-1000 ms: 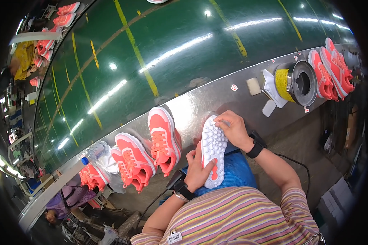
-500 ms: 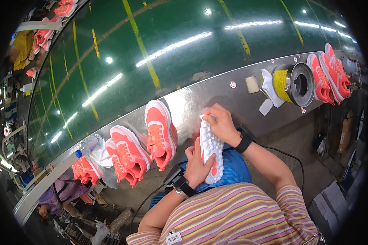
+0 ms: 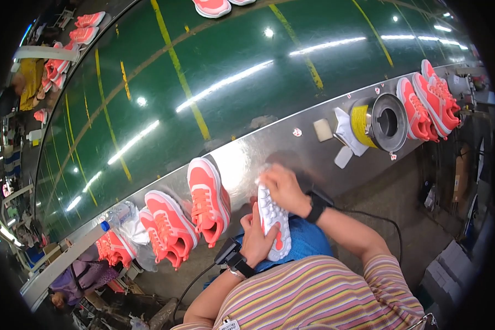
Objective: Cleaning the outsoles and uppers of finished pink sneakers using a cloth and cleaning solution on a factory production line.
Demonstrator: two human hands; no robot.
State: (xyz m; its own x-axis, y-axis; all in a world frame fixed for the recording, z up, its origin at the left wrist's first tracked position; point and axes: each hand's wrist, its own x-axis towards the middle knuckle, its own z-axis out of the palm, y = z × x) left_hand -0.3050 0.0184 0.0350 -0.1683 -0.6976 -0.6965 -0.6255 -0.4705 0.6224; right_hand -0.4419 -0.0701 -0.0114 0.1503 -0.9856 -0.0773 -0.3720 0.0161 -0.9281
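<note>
A coral sneaker [image 3: 280, 248] rests over my lap with its white, knobbly sole turned up. My left hand [image 3: 257, 237] is wrapped round its side, thumb lying across the sole. At the toe end is my right hand [image 3: 285, 190], fingers curled together and slightly blurred by motion. A speck of white shows at its fingertips; whether that is a small piece in the pinch or part of the shoe, I cannot make out. To the left, a coral sneaker [image 3: 208, 192] stands upright on the metal ledge, beside several more like it [image 3: 168, 223].
A metal ledge [image 3: 313, 157] runs along a green belt [image 3: 225, 104]. On the right stand a round can [image 3: 388, 124] with a yellow label, a pale sponge block [image 3: 323, 130], white paper [image 3: 344, 124] and sneakers [image 3: 437, 102]. A clear bottle [image 3: 118, 214] lies left; a cable [image 3: 377, 215] hangs right.
My right hand's fingers have shifted slightly about the toe, while my left hand keeps its hold. A pair of sneakers has come into view on the belt's far side. The whole view has shifted a little.
</note>
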